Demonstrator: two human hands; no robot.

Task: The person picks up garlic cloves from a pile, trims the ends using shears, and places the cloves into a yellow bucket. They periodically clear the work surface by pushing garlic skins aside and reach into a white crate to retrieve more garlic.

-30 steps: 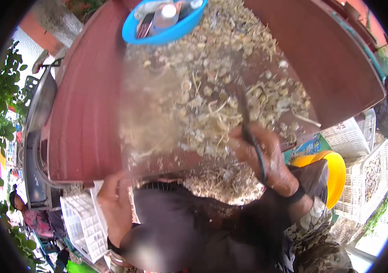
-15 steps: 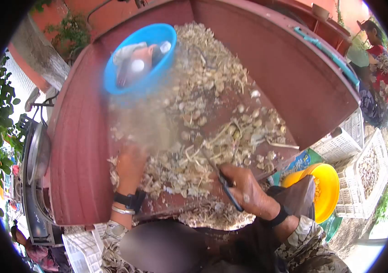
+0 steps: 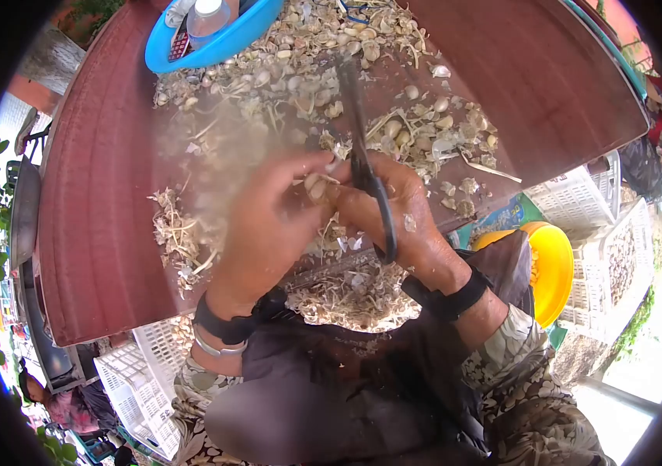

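Observation:
My left hand is closed around a pale garlic bulb, partly hidden by the fingers. Against it, my right hand grips a pair of dark-handled scissors, blades pointing up and away from me. The fingertips of both hands meet at the garlic. Beneath and beyond them, loose garlic cloves and papery skins are strewn over the red tabletop. A blur above my left hand hides part of the heap.
A blue basin holding a bottle sits at the far left. To my right are a yellow bowl and white crates. Another white crate stands at lower left. Skins lie in front of me. A person is at far lower left.
My left hand has come back from the heap and right to meet my right hand, now holding garlic. The scissors have swung more upright. The view has tilted down, so the basin appears higher.

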